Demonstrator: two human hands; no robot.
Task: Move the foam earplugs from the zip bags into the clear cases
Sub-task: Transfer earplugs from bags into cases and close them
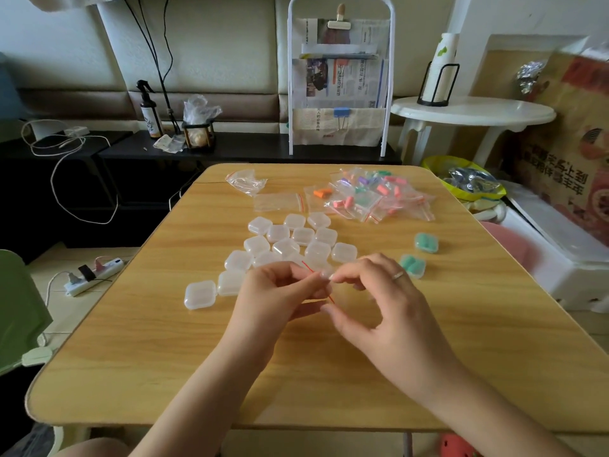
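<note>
Over the middle of the wooden table, my left hand and my right hand both pinch a small clear zip bag with a red seal line. What it holds is hidden by my fingers. Several empty clear cases lie clustered just beyond my hands. Two cases with green earplugs sit to the right. A pile of zip bags with coloured earplugs lies at the far right of the table. Empty zip bags lie at the far middle.
A newspaper rack stands behind the table. A white round side table with a cup holder is at the back right, and a yellow bowl sits below it. A power strip lies on the floor to the left.
</note>
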